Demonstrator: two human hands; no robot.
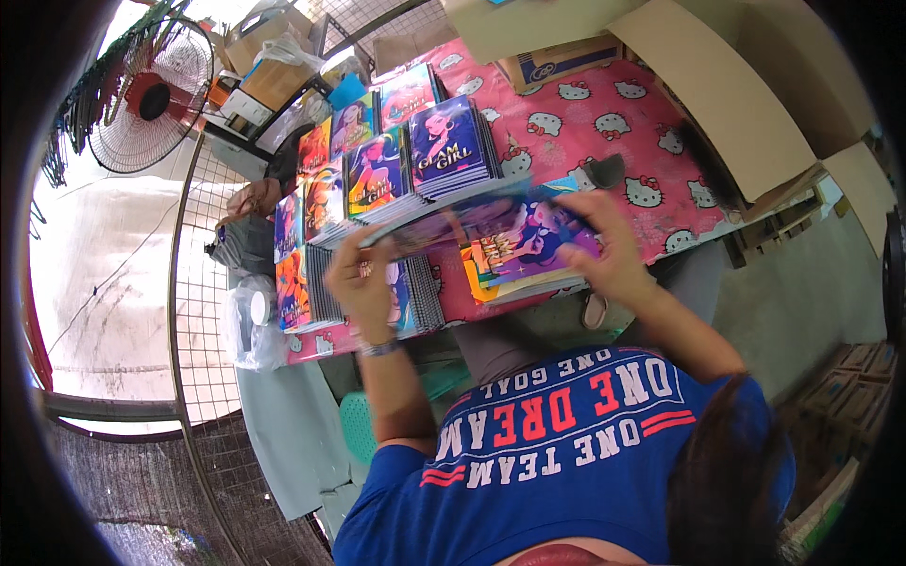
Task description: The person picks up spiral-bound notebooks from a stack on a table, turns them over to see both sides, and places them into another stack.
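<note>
Several stacks of glossy notebooks (450, 141) with illustrated covers stand in rows at the far left of the table. Nearer me, a tilted notebook (429, 229) stretches from my left hand toward the right, seen almost edge-on and slightly blurred. My left hand (363, 283) pinches its left end. My right hand (604, 250) grips the right side of a purple and blue notebook (528, 245), thumb on the cover. Beneath that one lie other notebooks with a yellow-orange edge (481, 286). Whether my right fingers also touch the tilted notebook, I cannot tell.
A pink table cover (566, 123) with cat faces lies under the stacks. An open cardboard box (727, 104) stands at the right, and a smaller box (562, 66) at the back. Left are a fan (151, 94) and a clear plastic bag (253, 325) by the table edge.
</note>
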